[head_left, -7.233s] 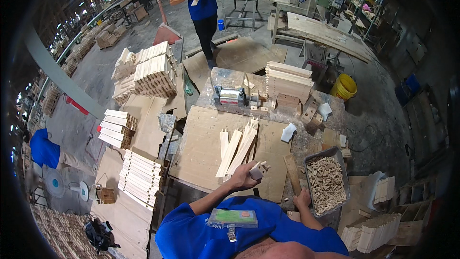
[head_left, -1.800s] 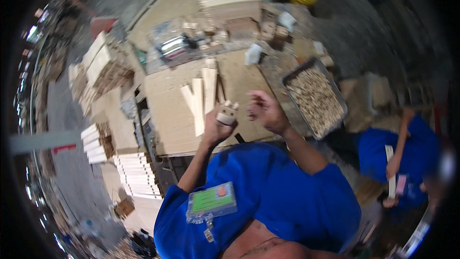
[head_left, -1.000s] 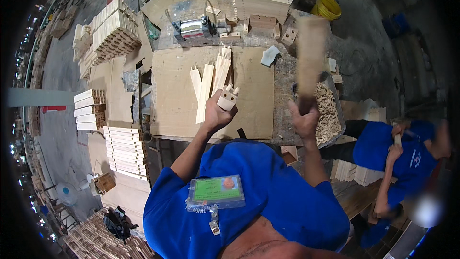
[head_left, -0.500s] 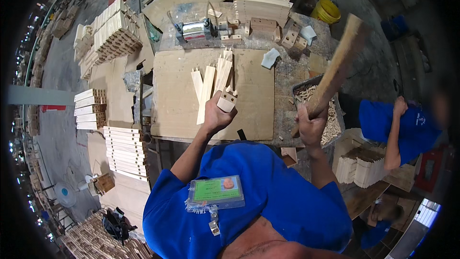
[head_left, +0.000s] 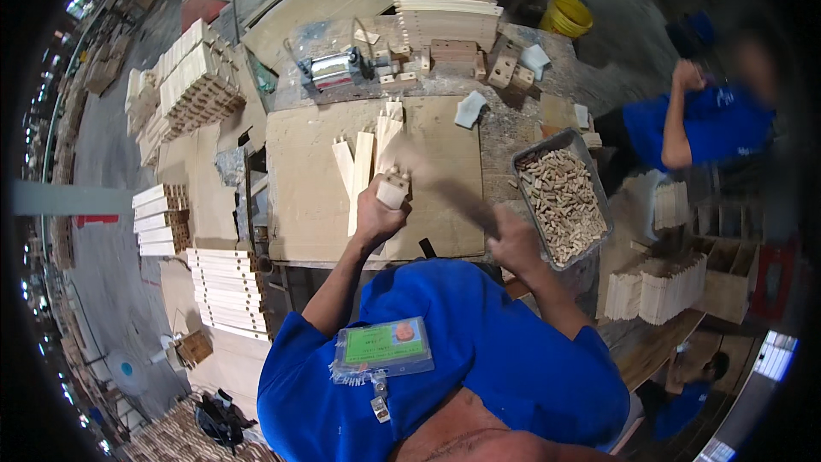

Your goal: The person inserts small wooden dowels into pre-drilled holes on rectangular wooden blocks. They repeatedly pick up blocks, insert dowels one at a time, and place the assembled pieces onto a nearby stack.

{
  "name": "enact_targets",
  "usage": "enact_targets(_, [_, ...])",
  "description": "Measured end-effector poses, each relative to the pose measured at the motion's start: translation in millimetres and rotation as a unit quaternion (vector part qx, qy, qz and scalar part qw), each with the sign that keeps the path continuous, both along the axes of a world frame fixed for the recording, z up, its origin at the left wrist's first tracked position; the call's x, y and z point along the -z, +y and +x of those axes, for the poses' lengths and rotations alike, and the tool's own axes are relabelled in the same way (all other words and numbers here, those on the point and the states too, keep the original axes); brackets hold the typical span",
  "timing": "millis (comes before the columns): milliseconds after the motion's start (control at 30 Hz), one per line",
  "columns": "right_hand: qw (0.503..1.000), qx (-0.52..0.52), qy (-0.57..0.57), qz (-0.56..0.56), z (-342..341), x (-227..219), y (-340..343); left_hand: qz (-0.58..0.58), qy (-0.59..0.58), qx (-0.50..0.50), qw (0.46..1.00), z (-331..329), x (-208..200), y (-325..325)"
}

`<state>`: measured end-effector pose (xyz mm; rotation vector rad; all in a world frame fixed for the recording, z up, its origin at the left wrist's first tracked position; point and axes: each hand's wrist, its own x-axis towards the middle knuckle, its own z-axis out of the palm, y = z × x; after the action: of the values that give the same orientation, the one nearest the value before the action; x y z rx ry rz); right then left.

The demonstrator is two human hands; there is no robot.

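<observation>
My left hand (head_left: pixel 376 224) is wrapped around a pale wooden piece (head_left: pixel 393 195) whose end has dark holes. Short pegs seem to stand at its far edge, partly blurred. In my right hand (head_left: pixel 516 241) is the near end of a wooden club (head_left: pixel 459 204), smeared by motion. Its far end reaches over to the top of the held piece; whether they touch I cannot tell. Just beyond my left hand, several wooden strips (head_left: pixel 363 162) with pegged ends lie fanned on a cardboard sheet (head_left: pixel 449 227). Right of my right hand is a grey tray (head_left: pixel 587 154) heaped with wooden dowels (head_left: pixel 560 205).
A metal cylinder clamp (head_left: pixel 333 71) and drilled wooden blocks (head_left: pixel 505 66) sit at the table's back, before stacked boards (head_left: pixel 449 13). Wood stacks (head_left: pixel 201 81) stand at left. A person in blue (head_left: pixel 697 124) works at right, beyond the tray. A yellow bucket (head_left: pixel 567 15) stands behind.
My right hand has swung the club down and left, from raised upright over the tray to the wooden piece in my left hand. My left hand keeps its grip.
</observation>
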<state>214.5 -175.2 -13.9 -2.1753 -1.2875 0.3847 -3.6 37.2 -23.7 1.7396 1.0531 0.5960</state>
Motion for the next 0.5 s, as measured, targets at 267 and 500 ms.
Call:
enact_targets(267, [0.969, 0.130, 0.097, -0.185, 7.0, 61.0, -32.1, 0.017, 0.046, -0.062, 0.997, -21.9, 29.3, 61.5])
enact_targets(500, [0.965, 0.122, 0.087, -0.214, 32.0, 111.2, -42.7, -0.007, 0.105, -0.084, 0.991, -9.6, 52.7, 114.9])
